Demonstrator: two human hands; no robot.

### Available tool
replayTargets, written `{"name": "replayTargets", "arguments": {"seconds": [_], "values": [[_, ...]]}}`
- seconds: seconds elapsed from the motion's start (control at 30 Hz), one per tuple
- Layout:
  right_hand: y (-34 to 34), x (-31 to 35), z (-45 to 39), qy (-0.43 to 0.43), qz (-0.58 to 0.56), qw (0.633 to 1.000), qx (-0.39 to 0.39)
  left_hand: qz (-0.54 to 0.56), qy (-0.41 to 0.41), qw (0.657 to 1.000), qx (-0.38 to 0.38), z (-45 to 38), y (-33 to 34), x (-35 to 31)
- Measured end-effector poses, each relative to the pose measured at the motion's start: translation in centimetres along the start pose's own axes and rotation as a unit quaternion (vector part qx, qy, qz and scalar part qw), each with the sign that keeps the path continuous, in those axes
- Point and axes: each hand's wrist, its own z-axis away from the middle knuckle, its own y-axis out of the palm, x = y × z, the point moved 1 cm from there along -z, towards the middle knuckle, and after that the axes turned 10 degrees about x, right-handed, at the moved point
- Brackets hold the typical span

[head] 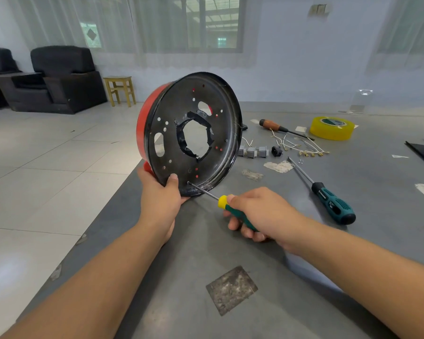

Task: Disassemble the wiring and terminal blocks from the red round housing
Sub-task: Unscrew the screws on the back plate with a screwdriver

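- Left hand (pixel 160 194) gripping lower rim of red round housing (pixel 189 133), propped on edge at gray table (pixel 353 253) corner.
- Right hand (pixel 260 214) wrapped around green-yellow screwdriver (pixel 227 204), tip at rim hole.
- Removed wires (pixel 301 145) and terminal blocks (pixel 252 151) lying behind, on table.

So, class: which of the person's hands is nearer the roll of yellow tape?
Right. The right hand is below-left of the yellow tape; the left hand is farther left.

Three screwdrivers (pixel 333 203) (one held), three grey terminal blocks (pixel 252 152), one tape roll (pixel 332 127).
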Motion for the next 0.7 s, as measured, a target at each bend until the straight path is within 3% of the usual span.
{"name": "replayTargets", "arguments": {"seconds": [0.07, 0.13, 0.2, 0.27, 0.4, 0.43, 0.5, 0.53, 0.6, 0.7], "values": [[0.0, 0.3, 0.3, 0.039, -0.126, 0.99, 0.049, -0.004, 0.0, 1.0, 0.002, -0.1, -0.1, 0.1], [0.0, 0.4, 0.5, 0.046, -0.136, 0.988, 0.064, -0.009, 0.0, 1.0, 0.002, -0.1, -0.1, 0.2], [0.1, 0.5, 0.6, 0.026, -0.052, 0.998, 0.034, -0.011, -0.001, 1.0, 0.0, -0.1, 0.0, 0.2], [0.4, 0.5, 0.8, -0.014, 0.107, 0.994, -0.022, -0.009, -0.003, 1.0, -0.001, -0.1, 0.0, 0.2], [0.9, 0.1, 1.1, -0.085, 0.408, 0.902, -0.113, -0.008, -0.003, 1.0, -0.002, 0.0, 0.0, 0.1], [0.9, 0.1, 1.4, -0.098, 0.481, 0.86, -0.14, -0.008, -0.003, 1.0, -0.003, 0.0, 0.1, 0.1], [1.0, 0.0, 1.9, -0.175, 0.635, 0.722, -0.213, -0.008, -0.005, 1.0, -0.004, 0.1, 0.2, 0.0], [1.0, 0.2, 2.2, -0.187, 0.681, 0.671, -0.227, -0.006, -0.007, 1.0, -0.005, 0.2, 0.2, 0.0], [0.8, 0.2, 2.4, -0.205, 0.693, 0.64, -0.262, 0.001, -0.007, 1.0, -0.005, 0.3, 0.2, -0.1], [0.6, 0.7, 2.5, -0.22, 0.642, 0.677, -0.284, 0.001, -0.006, 1.0, -0.001, 0.5, 0.1, -0.2]]}}
